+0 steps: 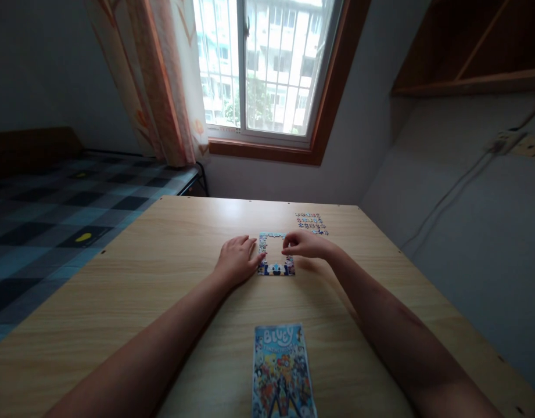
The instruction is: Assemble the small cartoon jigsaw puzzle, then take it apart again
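Note:
A partly assembled jigsaw puzzle (276, 269) lies on the wooden table, its border joined around a bare middle. My left hand (239, 256) rests on the tabletop along the puzzle's left side, fingers apart, with the thumb at its left border. Over the upper right part of the puzzle is my right hand (305, 244), thumb and fingertips brought together in a pinch near the inner right edge. Whatever is between those fingertips is too small to make out. The hand hides part of the right border. Loose puzzle pieces (309, 221) lie in several rows beyond my right hand.
A blue box-like picture marked "BLUEY" (283, 371) lies on the near part of the table (171, 273). To the left is a bed with a checked cover (119, 200). A window (271, 69) with a curtain (162, 81) stands behind; a shelf (471, 84) hangs at right.

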`<state>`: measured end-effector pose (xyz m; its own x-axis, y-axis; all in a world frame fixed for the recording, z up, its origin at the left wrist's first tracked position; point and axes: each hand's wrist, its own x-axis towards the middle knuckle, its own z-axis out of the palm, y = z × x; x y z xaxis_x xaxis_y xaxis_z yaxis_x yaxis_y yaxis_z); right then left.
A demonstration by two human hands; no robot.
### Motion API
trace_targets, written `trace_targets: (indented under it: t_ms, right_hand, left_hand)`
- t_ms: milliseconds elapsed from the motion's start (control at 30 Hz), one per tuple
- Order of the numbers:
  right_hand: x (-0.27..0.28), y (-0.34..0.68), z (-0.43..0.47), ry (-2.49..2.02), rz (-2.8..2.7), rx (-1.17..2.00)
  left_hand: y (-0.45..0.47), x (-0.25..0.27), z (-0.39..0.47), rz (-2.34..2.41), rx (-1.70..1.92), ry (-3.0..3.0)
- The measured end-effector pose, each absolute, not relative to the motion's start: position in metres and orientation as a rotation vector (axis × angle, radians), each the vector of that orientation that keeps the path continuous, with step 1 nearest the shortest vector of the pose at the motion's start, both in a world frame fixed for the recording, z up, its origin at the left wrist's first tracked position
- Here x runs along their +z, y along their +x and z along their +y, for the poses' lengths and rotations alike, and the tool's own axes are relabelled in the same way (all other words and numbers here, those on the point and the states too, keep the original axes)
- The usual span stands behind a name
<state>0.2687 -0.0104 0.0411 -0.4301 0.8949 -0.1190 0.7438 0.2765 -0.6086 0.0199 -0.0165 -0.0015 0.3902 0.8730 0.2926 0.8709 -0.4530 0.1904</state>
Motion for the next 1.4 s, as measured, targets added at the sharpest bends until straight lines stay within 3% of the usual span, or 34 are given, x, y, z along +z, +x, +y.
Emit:
trace_targets:
  t_ms: [167, 400, 633, 867, 1400]
  right_hand:
    - [0.046, 0.282, -0.01, -1.564, -2.323, 0.831]
    - [0.057, 0.276, -0.02, -1.761, -2.551, 1.129]
    - [0.048, 0.267, -0.019, -1.928, -2.581, 0.95]
    - [0.049, 0.271, -0.022, -1.936, -2.48, 1.064]
    - [0.033, 0.281, -0.02, -1.961, -2.418, 1.005]
  left_hand:
    - [0.02, 0.0, -0.018, 1.615, 0.53, 2.615]
    - [0.024, 0.002, -0.019, 1.631, 0.406, 2.649]
    - [0.029, 0.002, -0.019, 1.621, 0.281, 2.682]
    - [0.028, 0.002, -0.016, 1.598, 0.282, 2.675]
    - [0.038, -0.002, -0.015, 1.535, 0.371, 2.521]
